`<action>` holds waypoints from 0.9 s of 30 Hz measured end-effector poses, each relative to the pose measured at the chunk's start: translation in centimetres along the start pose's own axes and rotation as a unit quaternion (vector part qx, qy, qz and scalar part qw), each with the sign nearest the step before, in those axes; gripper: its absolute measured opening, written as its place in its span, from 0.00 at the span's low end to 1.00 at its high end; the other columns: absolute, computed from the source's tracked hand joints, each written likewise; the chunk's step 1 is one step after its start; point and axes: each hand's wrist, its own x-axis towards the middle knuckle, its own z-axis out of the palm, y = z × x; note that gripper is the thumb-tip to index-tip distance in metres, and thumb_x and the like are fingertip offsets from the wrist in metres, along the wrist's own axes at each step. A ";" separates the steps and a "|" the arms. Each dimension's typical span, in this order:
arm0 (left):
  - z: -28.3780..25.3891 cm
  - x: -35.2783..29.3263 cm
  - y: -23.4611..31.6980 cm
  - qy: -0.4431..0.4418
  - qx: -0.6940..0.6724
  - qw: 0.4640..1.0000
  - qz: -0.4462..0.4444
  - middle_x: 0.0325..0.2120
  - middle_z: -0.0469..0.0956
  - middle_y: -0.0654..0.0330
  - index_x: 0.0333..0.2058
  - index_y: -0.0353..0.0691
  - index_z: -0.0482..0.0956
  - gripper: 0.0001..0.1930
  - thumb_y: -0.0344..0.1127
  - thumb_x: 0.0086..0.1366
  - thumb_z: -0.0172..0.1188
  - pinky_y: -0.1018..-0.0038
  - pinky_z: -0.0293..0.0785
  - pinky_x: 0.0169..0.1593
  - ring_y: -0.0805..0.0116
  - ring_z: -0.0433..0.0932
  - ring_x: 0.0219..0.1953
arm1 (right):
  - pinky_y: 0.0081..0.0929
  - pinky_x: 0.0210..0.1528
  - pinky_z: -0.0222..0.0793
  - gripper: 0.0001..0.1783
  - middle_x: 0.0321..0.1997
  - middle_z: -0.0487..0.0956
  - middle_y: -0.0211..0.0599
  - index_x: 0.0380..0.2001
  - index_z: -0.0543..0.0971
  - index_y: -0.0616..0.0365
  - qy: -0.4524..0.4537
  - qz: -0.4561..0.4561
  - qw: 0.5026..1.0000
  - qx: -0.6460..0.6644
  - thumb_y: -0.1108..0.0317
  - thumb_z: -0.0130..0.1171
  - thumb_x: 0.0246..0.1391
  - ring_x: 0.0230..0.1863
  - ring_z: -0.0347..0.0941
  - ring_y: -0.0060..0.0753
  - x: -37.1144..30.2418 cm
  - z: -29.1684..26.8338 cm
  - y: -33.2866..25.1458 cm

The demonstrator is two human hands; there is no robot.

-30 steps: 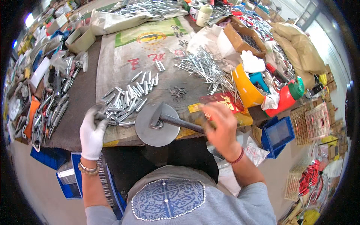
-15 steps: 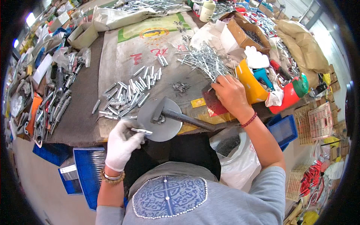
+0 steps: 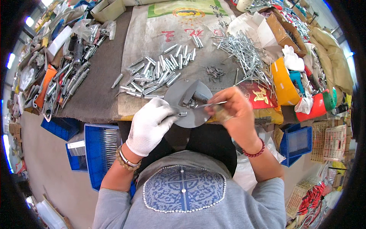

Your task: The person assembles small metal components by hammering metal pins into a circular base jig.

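Note:
My left hand (image 3: pixel 150 124), in a white knit glove, pinches a short silver metal tube (image 3: pixel 183 113) whose end sticks out past the fingertips. My bare right hand (image 3: pixel 238 114), somewhat blurred, grips a thin metal rod (image 3: pixel 213 104) pointing toward the tube; the two look apart. Beneath both hands lies a round grey metal plate (image 3: pixel 179 89). On it rests a hammer (image 3: pixel 190 93), its handle mostly hidden by my right hand, with small dark bits beside its head. Farther off are a pile of metal tubes (image 3: pixel 156 72) and a heap of thin rods (image 3: pixel 246 57).
Small dark pins (image 3: pixel 214 72) lie behind the plate. A red card (image 3: pixel 263 95), a yellow container (image 3: pixel 284 84) and a cardboard box (image 3: pixel 284 34) stand right. Mixed metal tools (image 3: pixel 78 76) crowd the left. Blue trays (image 3: pixel 91 152) sit below the table edge.
My right hand has come from the rod heap to the plate, bringing a thin rod. My left hand has moved the tube over the plate's near edge. The view has shifted.

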 end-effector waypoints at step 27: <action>0.3 -0.1 -0.6 0.033 0.058 0.998 0.020 0.34 0.82 0.57 0.37 0.42 0.90 0.09 0.31 0.58 0.77 0.63 0.77 0.47 0.55 0.81 0.41 | 0.38 0.44 0.73 0.07 0.36 0.75 0.33 0.34 0.83 0.53 -0.078 -0.271 0.819 -0.500 0.73 0.64 0.50 0.40 0.75 0.39 -0.1 1.5 -0.2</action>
